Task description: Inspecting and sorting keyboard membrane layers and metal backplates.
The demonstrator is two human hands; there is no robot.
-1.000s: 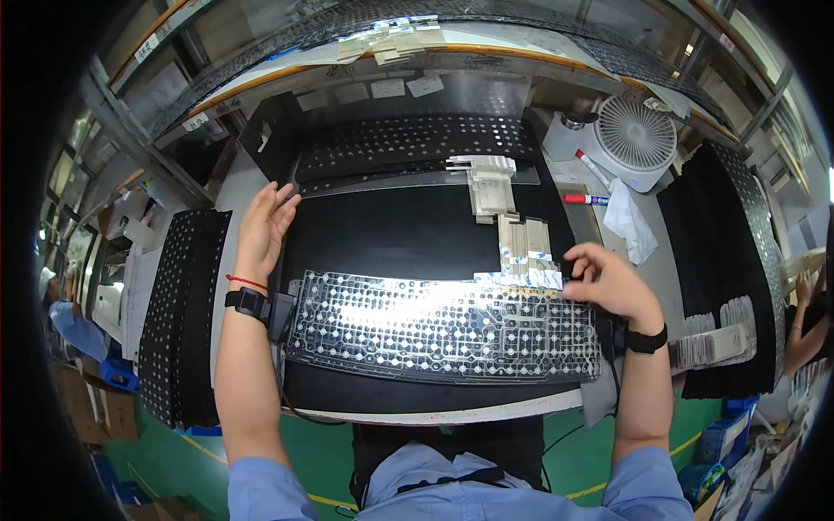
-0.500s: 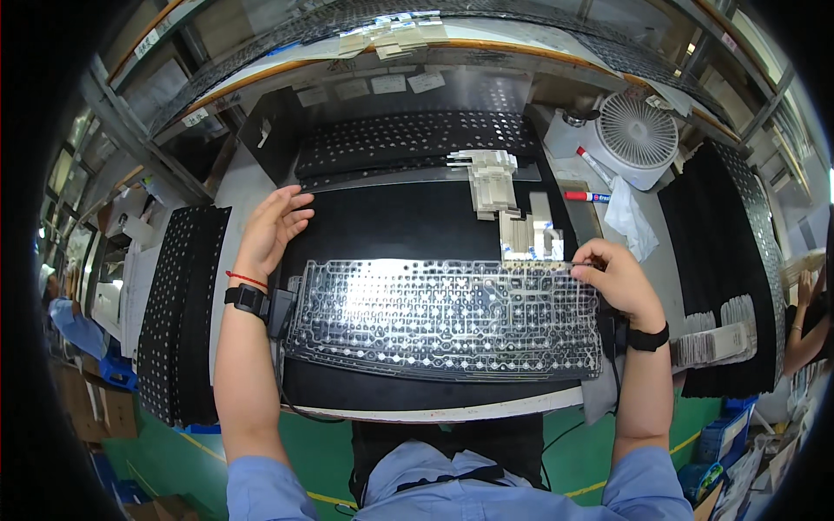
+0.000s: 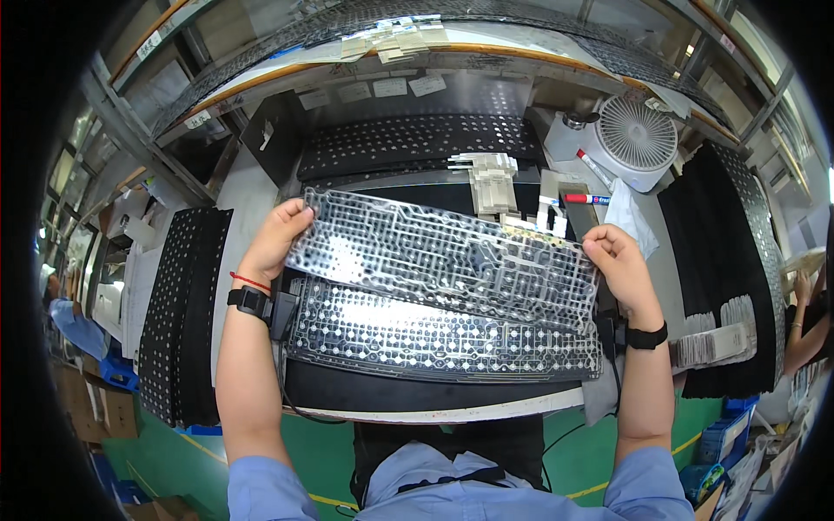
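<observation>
A clear keyboard membrane sheet point(image 3: 434, 247) with silvery printed tracks is raised and tilted, its left end farther away than its right. My left hand point(image 3: 282, 233) pinches its upper left corner, and my right hand point(image 3: 618, 260) pinches its upper right end. Under it lies a stack of similar membrane sheets point(image 3: 408, 334) with rows of bright dots, partly covered by the raised one. Pale flat tails point(image 3: 495, 187) project beyond the far edge, over the black work surface point(image 3: 417, 395).
A white fan point(image 3: 637, 130), a red marker point(image 3: 586, 199) and a crumpled white tissue point(image 3: 630, 217) sit at the far right. Black dotted sheets point(image 3: 178, 313) hang over the left side, with more black sheets point(image 3: 721, 252) at right. A shelf point(image 3: 512, 54) spans the back.
The top membrane sheet has come up off the stack, its left end swung away from me. My left hand, open before, now grips its corner; my right hand still holds the other end.
</observation>
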